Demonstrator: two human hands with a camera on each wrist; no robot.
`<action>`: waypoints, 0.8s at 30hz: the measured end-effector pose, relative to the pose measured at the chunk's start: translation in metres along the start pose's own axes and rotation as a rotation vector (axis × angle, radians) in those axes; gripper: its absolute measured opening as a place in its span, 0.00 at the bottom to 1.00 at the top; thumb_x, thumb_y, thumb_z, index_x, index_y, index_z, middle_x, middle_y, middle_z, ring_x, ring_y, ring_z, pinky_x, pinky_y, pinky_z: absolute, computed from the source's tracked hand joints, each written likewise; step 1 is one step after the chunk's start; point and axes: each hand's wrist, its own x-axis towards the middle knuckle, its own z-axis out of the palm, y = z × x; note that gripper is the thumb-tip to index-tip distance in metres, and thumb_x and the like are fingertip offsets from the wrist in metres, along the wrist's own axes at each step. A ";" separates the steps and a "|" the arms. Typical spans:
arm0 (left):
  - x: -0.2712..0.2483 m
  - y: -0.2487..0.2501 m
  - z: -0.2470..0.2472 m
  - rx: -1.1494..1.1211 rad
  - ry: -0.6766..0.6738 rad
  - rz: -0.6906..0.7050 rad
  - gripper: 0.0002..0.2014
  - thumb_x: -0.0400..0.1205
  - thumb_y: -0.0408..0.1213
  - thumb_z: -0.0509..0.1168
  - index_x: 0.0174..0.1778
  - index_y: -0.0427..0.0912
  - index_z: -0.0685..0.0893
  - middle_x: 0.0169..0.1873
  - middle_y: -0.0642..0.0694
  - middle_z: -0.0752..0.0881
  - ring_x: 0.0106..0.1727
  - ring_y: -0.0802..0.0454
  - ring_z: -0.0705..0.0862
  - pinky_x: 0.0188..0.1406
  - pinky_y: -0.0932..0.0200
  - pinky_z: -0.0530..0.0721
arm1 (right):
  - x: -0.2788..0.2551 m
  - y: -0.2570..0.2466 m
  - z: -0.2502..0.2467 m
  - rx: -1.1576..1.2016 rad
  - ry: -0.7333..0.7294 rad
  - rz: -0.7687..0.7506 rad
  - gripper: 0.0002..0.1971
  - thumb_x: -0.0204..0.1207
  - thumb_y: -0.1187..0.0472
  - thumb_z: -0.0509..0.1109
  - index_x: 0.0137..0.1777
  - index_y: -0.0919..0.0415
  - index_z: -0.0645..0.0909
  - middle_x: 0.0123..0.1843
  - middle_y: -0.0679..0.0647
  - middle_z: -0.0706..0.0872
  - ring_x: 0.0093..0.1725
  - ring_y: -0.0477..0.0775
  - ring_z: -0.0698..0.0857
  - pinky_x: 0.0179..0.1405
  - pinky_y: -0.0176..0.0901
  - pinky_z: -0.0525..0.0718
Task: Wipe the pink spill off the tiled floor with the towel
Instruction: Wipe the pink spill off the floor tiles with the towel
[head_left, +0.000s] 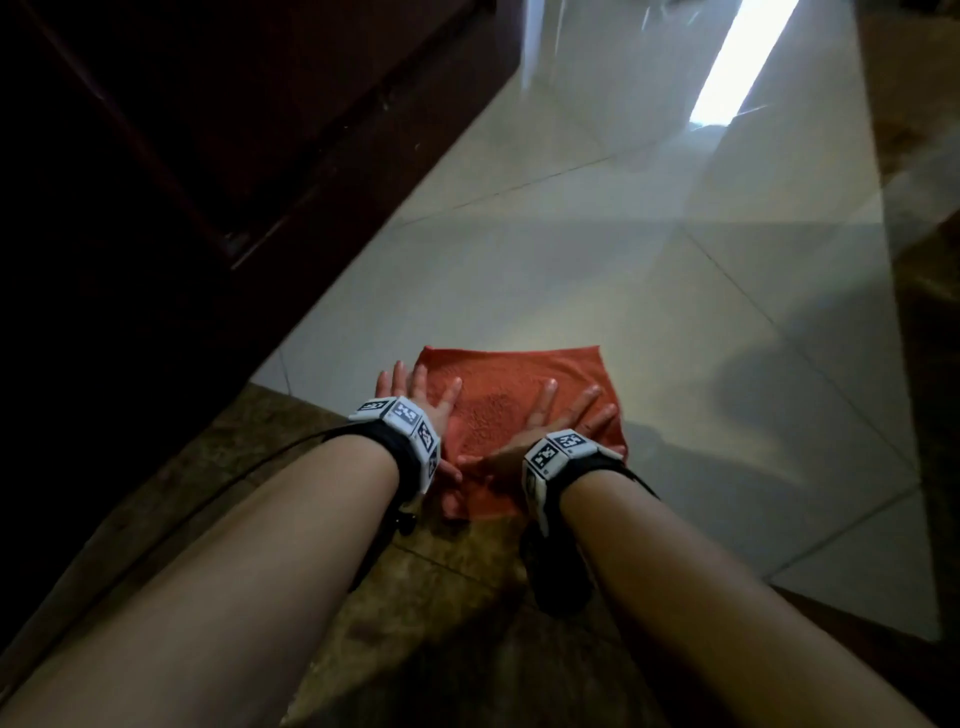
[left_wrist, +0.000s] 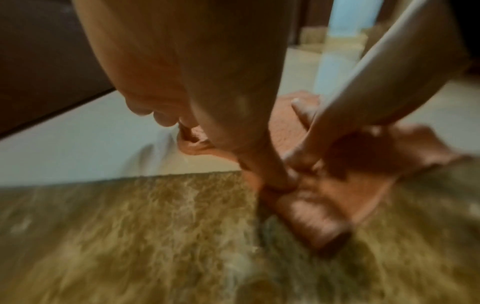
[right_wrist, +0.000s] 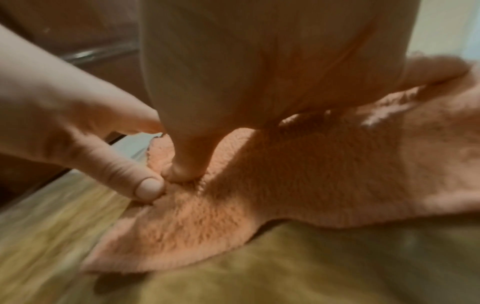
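An orange-red towel (head_left: 511, 410) lies spread on the floor, across the edge between the white tiles and the brown tile strip. My left hand (head_left: 415, 400) presses flat on its left part with fingers spread, some reaching past the towel's edge. My right hand (head_left: 563, 421) presses flat on its right part. The two thumbs meet at the near middle. The left wrist view shows the left hand (left_wrist: 221, 127) on the bunched towel (left_wrist: 314, 216). In the right wrist view, the right hand (right_wrist: 233, 92) has its thumb pushed into the towel (right_wrist: 324, 174). No pink spill shows.
A dark wooden door or cabinet (head_left: 182, 156) stands close on the left. Glossy white tiles (head_left: 623, 260) stretch ahead, with a bright light reflection (head_left: 737, 67). A brown marbled tile strip (head_left: 441, 623) runs under my forearms, and another brown band (head_left: 924, 260) lies at the right.
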 end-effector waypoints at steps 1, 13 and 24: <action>0.000 -0.005 0.006 -0.001 0.012 -0.020 0.64 0.65 0.73 0.66 0.83 0.50 0.31 0.81 0.29 0.33 0.80 0.27 0.32 0.78 0.31 0.34 | -0.004 -0.007 0.002 -0.021 0.005 -0.016 0.74 0.53 0.19 0.68 0.78 0.53 0.17 0.76 0.73 0.18 0.77 0.81 0.26 0.68 0.88 0.46; -0.024 -0.107 0.048 0.150 0.095 -0.147 0.67 0.63 0.81 0.53 0.83 0.35 0.34 0.80 0.27 0.33 0.80 0.30 0.30 0.74 0.27 0.31 | -0.043 -0.103 0.040 -0.117 -0.003 -0.152 0.75 0.53 0.19 0.70 0.78 0.51 0.17 0.74 0.71 0.14 0.75 0.78 0.20 0.71 0.86 0.37; -0.048 -0.173 0.072 0.418 0.076 -0.107 0.41 0.83 0.67 0.38 0.85 0.41 0.46 0.82 0.32 0.39 0.82 0.34 0.33 0.77 0.29 0.32 | -0.075 -0.183 0.089 -0.122 0.073 -0.158 0.66 0.60 0.21 0.67 0.81 0.45 0.22 0.78 0.65 0.16 0.78 0.72 0.22 0.72 0.85 0.39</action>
